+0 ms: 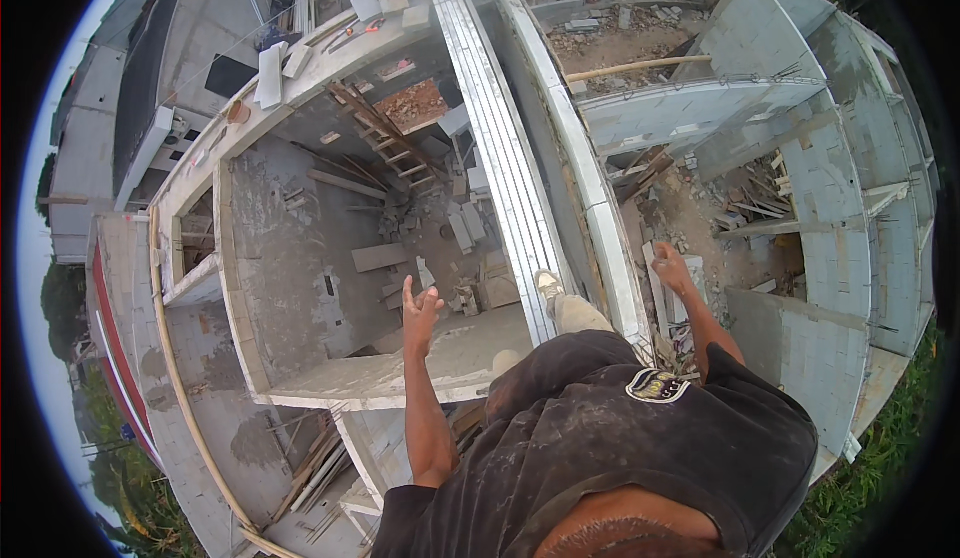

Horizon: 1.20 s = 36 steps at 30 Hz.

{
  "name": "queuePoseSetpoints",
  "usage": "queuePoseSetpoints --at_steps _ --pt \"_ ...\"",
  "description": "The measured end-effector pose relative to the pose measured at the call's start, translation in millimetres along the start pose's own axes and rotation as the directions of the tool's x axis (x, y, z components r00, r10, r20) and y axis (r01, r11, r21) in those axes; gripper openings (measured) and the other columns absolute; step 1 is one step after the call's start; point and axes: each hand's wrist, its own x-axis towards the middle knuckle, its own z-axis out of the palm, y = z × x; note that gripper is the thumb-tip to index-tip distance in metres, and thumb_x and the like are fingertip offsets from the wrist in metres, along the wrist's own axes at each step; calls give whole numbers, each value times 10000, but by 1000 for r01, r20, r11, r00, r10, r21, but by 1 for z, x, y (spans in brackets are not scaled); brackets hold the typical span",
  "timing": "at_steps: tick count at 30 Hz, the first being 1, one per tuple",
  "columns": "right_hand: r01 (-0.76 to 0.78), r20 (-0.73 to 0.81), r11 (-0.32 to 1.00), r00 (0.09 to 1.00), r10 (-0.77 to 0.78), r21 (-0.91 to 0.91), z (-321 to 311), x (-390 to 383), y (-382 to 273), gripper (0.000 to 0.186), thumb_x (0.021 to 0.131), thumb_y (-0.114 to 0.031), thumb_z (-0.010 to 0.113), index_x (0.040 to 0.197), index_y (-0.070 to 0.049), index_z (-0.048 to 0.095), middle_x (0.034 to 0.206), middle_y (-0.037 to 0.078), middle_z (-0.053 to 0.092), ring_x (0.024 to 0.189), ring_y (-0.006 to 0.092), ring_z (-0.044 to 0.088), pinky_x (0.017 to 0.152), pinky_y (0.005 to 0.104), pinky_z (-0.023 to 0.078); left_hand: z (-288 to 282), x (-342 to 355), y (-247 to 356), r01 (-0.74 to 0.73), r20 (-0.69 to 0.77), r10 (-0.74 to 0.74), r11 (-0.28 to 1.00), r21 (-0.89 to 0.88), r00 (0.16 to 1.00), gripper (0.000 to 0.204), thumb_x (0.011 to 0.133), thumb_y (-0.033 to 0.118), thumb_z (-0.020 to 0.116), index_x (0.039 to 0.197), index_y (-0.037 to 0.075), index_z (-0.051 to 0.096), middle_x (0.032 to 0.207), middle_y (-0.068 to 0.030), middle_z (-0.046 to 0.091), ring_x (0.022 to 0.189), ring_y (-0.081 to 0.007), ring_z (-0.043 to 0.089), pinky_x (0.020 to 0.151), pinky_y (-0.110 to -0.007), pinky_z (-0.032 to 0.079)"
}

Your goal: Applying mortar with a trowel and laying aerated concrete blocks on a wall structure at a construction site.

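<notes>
My left hand [420, 308] is raised over the room below on the left, its fingers apart and nothing in it. On the other side, my right hand [672, 266] hangs in the air above the rubble-strewn room, fingers loosely apart and empty. Neither hand touches anything. Between them, my shoe [547, 284] rests on a long ribbed silvery metal strip [492, 108] that runs away from me across the wall tops. Just right of the strip stretches a pale block wall top [607, 228].
Deep roofless rooms drop away on both sides. A wooden ladder [395, 150] leans in the left room among broken blocks. Tools [352, 31] and white blocks [270, 76] lie on the far wall top. Scrap timber [762, 204] is piled at the right.
</notes>
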Motion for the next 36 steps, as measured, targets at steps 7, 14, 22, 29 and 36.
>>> queuePoseSetpoints --at_steps 7,14,22,29,36 --pt "-55 -89 998 994 59 39 -16 66 -33 462 788 -109 671 1234 -93 552 1038 137 620 981 254 601 885 383 468 -73 -2 -109 620 -192 -612 784 -19 768 846 895 383 636 1517 264 76 1359 -174 502 1062 -349 598 839 -570 454" --pt "16 118 990 992 -32 137 -2 143 -145 521 817 -128 660 1311 -63 509 1204 165 585 1115 272 573 901 360 476 -48 57 -94 565 -155 -601 795 -222 784 818 908 358 622 1511 263 78 1356 -166 494 1014 -325 611 835 -557 459" --pt "33 4 948 999 -36 317 -21 343 -253 503 808 -96 662 1289 -42 524 1125 158 611 1044 256 594 901 355 471 -22 195 12 554 -156 -598 793 -251 786 829 910 367 616 1518 262 62 1346 -160 514 1019 -306 616 806 -502 467" --pt "-192 5 977 981 193 92 24 404 -174 471 786 -100 670 1238 -51 548 944 98 634 798 213 621 677 352 515 -32 303 159 398 -222 -440 893 -208 870 805 905 361 624 1517 250 114 1319 -126 535 995 -255 612 826 -474 458" --pt "-538 435 831 787 437 140 68 407 -159 632 842 -419 652 1335 -64 476 1146 153 622 1033 322 601 903 427 460 19 458 336 139 -271 -184 974 -177 945 834 878 364 653 1516 178 150 1244 -120 572 1004 -234 618 868 -438 472"
